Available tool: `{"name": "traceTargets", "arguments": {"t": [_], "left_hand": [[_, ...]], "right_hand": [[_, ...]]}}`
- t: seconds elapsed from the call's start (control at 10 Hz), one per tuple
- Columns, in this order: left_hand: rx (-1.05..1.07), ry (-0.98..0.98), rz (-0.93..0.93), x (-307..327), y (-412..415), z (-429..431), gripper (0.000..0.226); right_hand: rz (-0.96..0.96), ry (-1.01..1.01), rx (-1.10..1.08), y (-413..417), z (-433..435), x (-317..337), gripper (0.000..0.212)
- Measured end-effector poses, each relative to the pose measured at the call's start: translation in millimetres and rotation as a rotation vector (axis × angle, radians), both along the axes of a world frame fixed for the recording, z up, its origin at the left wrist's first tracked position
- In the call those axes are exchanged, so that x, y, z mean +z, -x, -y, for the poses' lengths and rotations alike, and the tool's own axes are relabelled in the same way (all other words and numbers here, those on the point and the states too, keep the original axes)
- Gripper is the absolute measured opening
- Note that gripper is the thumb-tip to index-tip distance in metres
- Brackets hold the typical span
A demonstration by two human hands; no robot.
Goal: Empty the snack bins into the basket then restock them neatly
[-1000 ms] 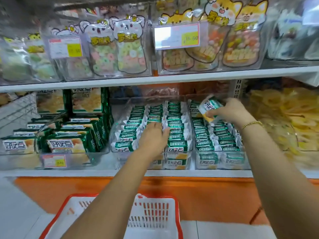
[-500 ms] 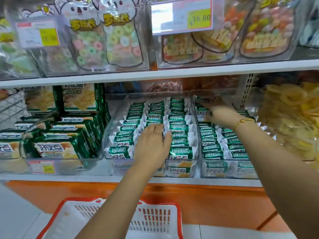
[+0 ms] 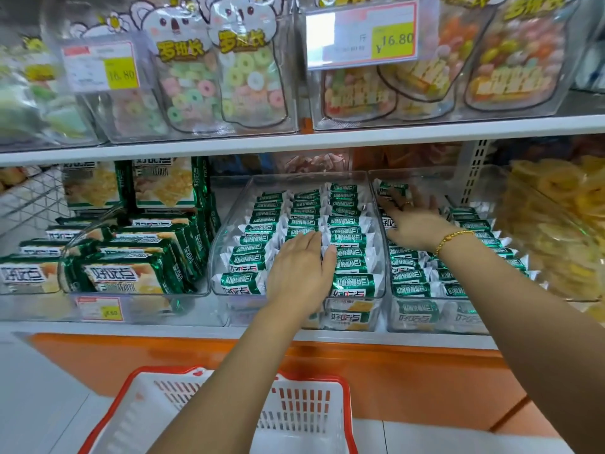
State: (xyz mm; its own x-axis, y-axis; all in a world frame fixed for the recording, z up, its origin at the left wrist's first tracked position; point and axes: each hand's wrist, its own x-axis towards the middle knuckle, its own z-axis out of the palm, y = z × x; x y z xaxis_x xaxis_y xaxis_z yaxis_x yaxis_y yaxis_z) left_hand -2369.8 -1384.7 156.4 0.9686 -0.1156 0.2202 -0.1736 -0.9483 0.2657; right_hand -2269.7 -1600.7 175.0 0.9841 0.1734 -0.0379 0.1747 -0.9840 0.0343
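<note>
Two clear plastic bins sit side by side on the lower shelf, both filled with rows of small green-and-white snack packets. My left hand [image 3: 302, 271] lies flat on the packets in the middle bin [image 3: 226, 231], fingers straight. My right hand [image 3: 414, 221] reaches deep into the right bin [image 3: 391, 309], fingers spread over the packets [image 3: 411, 278] at its back left; it holds nothing. A white basket with a red rim [image 3: 314, 417] stands on the floor below my arms and looks empty where it shows.
Large green cracker packs [image 3: 131, 273] fill a bin to the left. Bags of yellow chips [image 3: 556, 224] lie at the right. The upper shelf [image 3: 327, 139] holds bins of candy bags with price tags. An orange base panel runs under the lower shelf.
One second ago my right hand held a packet above the right bin; it has since set it down at the back and now lies open there. My left hand stayed on the middle bin.
</note>
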Motion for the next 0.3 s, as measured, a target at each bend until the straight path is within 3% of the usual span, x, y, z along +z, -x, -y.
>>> {"name": "traceTargets", "arguments": {"t": [0.2,0.3], "left_hand": [[-0.046,-0.011,-0.101,7.4,2.5,-1.2,0.061],[-0.101,0.041,-0.219,25.2,1.5,-7.1,0.064]], "right_hand": [[0.067,-0.060,0.007,20.1,-0.9,12.8,0.075],[0.026,-0.058,0.016,33.5,8.0,29.7,0.061]]}}
